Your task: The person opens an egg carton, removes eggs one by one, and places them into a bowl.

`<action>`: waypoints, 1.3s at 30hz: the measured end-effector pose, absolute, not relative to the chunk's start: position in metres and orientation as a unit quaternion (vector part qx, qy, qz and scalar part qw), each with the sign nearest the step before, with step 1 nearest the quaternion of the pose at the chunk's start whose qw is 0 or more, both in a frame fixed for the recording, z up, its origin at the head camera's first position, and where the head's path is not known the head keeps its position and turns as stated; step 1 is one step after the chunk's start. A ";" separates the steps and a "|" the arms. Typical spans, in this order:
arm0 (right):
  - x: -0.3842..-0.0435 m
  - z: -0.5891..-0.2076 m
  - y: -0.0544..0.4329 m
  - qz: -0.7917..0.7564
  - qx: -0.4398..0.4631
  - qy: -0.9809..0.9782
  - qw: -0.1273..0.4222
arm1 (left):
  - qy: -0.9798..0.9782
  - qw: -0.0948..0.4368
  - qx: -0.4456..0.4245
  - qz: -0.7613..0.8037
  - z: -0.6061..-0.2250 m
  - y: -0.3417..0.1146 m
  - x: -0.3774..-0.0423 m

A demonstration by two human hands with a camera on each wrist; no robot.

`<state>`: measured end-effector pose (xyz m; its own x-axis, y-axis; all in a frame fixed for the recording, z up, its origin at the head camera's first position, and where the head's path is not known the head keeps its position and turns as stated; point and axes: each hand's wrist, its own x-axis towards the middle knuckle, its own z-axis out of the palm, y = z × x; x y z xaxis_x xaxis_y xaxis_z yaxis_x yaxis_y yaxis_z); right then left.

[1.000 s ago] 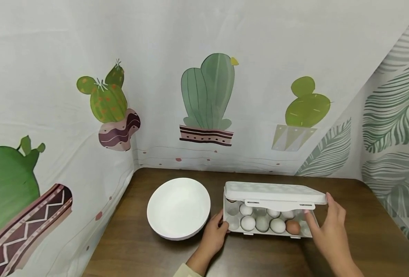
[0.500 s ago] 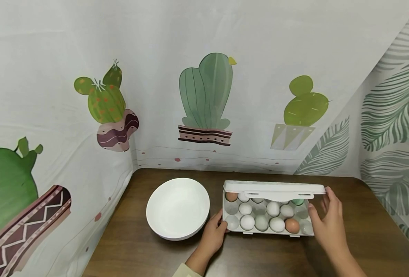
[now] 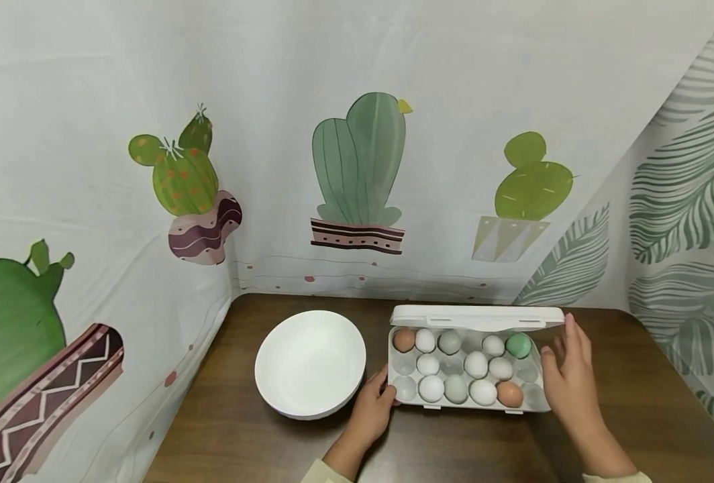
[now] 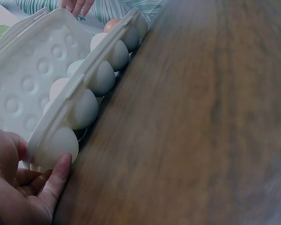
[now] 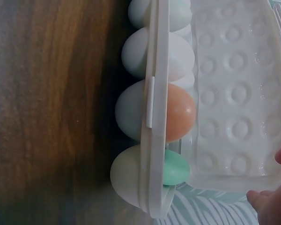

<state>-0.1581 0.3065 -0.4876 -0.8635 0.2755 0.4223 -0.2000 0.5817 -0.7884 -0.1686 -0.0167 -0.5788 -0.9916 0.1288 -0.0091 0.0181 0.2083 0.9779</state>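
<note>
A white plastic egg carton [image 3: 429,407] lies on the table with its hinged lid [image 3: 478,316] raised and tilted back. White, pale green and brown eggs sit in its cups, with a bright green egg [image 3: 519,345] at the back right; several cups hold none. My left hand [image 3: 372,406] grips the carton's left end, and its thumb [image 4: 61,176] presses the outside of a front cup in the left wrist view. At the other end, my right hand [image 3: 574,376] has a fingertip at the lid's right corner. Its thumb is held apart, near the carton's right edge.
A white bowl [image 3: 311,365] stands on the brown wooden table [image 3: 453,446], just left of my left hand. Behind the table and along its sides hangs pale cloth [image 3: 272,134] printed with cacti and leaves.
The lid has swung further up and back, uncovering the back row of eggs. My right hand has moved with its corner, while the left hand stays on the carton's left end.
</note>
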 end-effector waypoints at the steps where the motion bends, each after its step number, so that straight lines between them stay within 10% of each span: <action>1: -0.159 -0.488 0.307 0.455 -0.020 -0.851 0.262 | 0.776 0.044 0.047 0.627 -0.579 -0.017 -0.168; 39: -0.195 -0.504 0.315 0.436 0.003 -0.878 0.198 | 0.775 0.047 0.050 0.629 -0.574 -0.022 -0.163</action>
